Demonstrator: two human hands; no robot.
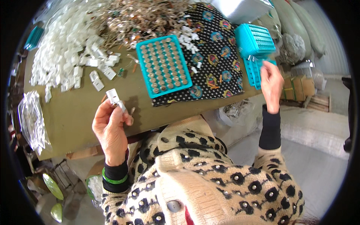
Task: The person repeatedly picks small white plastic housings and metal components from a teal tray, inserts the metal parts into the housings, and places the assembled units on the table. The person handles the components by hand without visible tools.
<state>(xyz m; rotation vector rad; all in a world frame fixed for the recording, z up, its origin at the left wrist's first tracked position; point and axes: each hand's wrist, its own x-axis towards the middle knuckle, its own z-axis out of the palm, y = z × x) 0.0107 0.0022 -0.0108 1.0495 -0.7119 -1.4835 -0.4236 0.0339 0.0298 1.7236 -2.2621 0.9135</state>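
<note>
My left hand [111,131] is closed, with thumb and fingers pinching a small white plastic casing [112,96] above the near left part of the table. Far to the right, my right hand [272,84] reaches over a turquoise tray [252,71]; its fingers are drawn together and slightly blurred. Whatever they hold, if anything, is too small and smeared to make out. Between the hands lies another turquoise tray [143,62] filled with rows of round, coin-like metal pieces [163,64]. Two loose white casings [96,81] rest beyond my left hand.
A large heap of white casings [63,52] covers the table's far left, beside a tangled pile of wiry brownish parts [138,18]. Dotted black cloth [221,80] lies under the tray's right side. Stacked turquoise trays [255,39] stand at right; clear plastic film [32,122] lies left.
</note>
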